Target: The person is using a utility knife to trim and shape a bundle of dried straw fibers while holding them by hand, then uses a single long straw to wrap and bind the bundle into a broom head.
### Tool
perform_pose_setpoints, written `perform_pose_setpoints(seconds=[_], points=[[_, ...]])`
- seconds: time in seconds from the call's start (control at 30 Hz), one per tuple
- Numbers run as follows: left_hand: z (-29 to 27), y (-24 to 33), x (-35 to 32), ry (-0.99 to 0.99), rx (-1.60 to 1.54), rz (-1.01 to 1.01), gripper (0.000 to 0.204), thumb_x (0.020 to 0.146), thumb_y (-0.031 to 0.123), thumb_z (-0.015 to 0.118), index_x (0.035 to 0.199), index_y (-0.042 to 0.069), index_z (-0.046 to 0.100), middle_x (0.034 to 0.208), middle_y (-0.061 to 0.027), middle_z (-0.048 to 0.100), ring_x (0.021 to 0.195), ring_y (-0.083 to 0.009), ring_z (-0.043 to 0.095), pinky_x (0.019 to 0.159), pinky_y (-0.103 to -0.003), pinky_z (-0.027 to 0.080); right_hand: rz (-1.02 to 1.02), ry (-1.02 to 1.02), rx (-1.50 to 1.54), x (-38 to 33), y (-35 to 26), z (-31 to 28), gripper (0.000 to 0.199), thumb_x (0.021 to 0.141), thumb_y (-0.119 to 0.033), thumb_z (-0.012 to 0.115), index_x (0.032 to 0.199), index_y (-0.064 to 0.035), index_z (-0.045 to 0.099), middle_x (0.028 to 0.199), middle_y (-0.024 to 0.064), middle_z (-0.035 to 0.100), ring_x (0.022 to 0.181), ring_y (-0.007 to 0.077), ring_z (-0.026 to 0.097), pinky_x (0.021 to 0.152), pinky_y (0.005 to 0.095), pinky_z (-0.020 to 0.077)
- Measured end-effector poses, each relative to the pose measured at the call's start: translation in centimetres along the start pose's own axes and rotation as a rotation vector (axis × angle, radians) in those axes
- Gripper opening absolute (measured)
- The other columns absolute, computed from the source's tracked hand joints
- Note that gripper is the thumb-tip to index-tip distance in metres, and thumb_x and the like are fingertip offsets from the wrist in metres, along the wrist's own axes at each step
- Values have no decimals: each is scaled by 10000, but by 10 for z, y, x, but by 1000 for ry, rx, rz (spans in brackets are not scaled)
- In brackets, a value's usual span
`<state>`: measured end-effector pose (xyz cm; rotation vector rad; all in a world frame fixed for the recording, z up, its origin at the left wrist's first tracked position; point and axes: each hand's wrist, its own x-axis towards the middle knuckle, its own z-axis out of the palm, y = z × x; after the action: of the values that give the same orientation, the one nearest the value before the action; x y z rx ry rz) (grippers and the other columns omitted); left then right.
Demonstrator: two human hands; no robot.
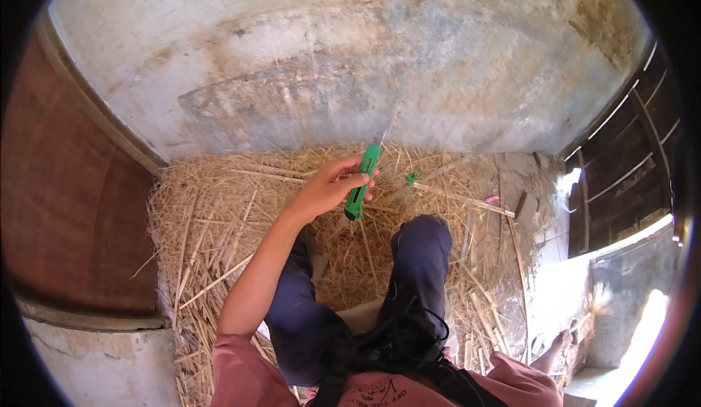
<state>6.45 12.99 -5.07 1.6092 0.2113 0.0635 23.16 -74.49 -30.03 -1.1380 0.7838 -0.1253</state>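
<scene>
My left hand [337, 186] is closed around a green utility knife [363, 182], held above the straw in front of my knees. Its blade [381, 138] is out and points up and away toward the wall. A small green object [412, 178] lies on the straw to the right of the knife; its kind is unclear. Far out to the lower right, my right hand [562, 340] shows small beyond the pink sleeve, near the bright gap. Its fingers are too small and unclear to read.
Loose straw [212, 224] covers the floor around my bent legs [420, 250]. A stained wall [328, 63] rises ahead, with a brown panel [80, 188] on the left. Dark slats [621, 151] stand at the right. A small pink scrap [493, 199] lies near a grey block [526, 207].
</scene>
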Motion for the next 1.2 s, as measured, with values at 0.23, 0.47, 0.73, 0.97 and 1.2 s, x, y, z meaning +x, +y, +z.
perform_pose_setpoints(seconds=[0.23,0.47,0.73,0.97,1.2], points=[[1,-1,1,4,-6,-17,300,1053,151,599,1326,44,659,1087,-32,718,961,-155,739,761,-302,531,-17,16,6,-2,-4,-22,195,1050,-194,608,1190,-59,632,817,-22,589,517,72,467,442,222,424],[0,1,1,-14,20,-51,286,1061,146,590,1314,31,658,1059,-51,708,954,-168,726,867,-359,570,-10,34,13,-3,-7,-33,195,1049,-199,612,1184,-60,632,813,-24,585,514,71,463,441,221,420],[-2,-6,2,-34,-19,-21,290,1062,146,589,1314,17,653,1070,-55,704,941,-170,715,895,-353,561,-4,10,16,-1,-10,-36,194,1048,-204,616,1176,-60,633,809,-27,581,509,70,457,439,221,417],[4,2,1,-21,-21,-79,294,1060,142,589,1316,15,655,1060,-53,707,944,-174,715,903,-358,565,10,2,19,3,-11,-47,194,1047,-209,620,1170,-61,634,806,-30,577,505,69,452,438,221,413],[1,1,0,-32,21,-52,292,1059,142,592,1319,25,654,1050,-46,707,946,-169,715,887,-356,562,42,-72,47,22,-5,-59,194,1045,-214,624,1164,-61,634,802,-33,573,501,68,447,437,220,410]])
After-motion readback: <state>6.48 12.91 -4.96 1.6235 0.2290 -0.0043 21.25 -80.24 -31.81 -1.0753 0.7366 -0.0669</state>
